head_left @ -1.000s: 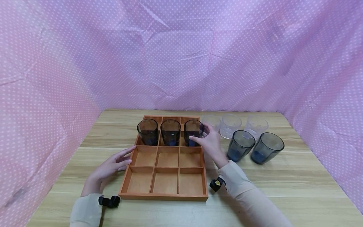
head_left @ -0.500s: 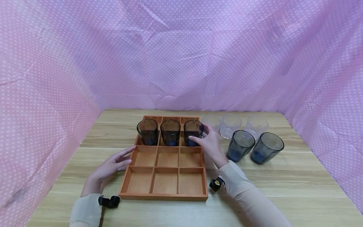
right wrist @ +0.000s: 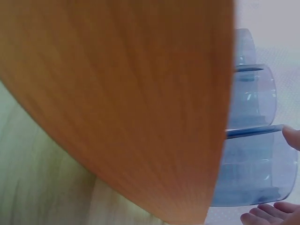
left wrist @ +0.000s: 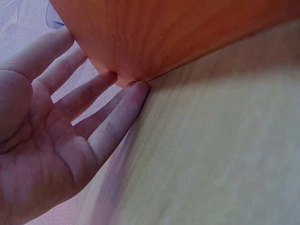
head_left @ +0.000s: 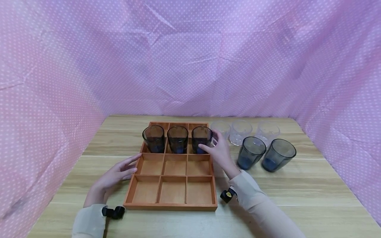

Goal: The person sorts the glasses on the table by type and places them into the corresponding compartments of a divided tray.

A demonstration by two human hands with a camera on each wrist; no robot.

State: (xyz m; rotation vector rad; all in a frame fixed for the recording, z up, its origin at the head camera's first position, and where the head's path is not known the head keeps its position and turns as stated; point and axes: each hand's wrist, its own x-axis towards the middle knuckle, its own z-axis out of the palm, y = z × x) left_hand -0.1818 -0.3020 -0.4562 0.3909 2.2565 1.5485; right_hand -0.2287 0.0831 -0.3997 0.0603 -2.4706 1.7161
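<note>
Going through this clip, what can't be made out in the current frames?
Head view: floors of the tray's back compartments, mostly hidden by the three dark glasses.
Head view: base of the rightmost clear glass, partly behind the loose dark glasses.
Right wrist view: most of the right hand, cut off by the right edge.
Left wrist view: the tray's inside, blocked by its side.

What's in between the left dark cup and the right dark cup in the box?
Another dark cup. It stands in the box between the left cup and the right cup. The head view shows this.
</note>
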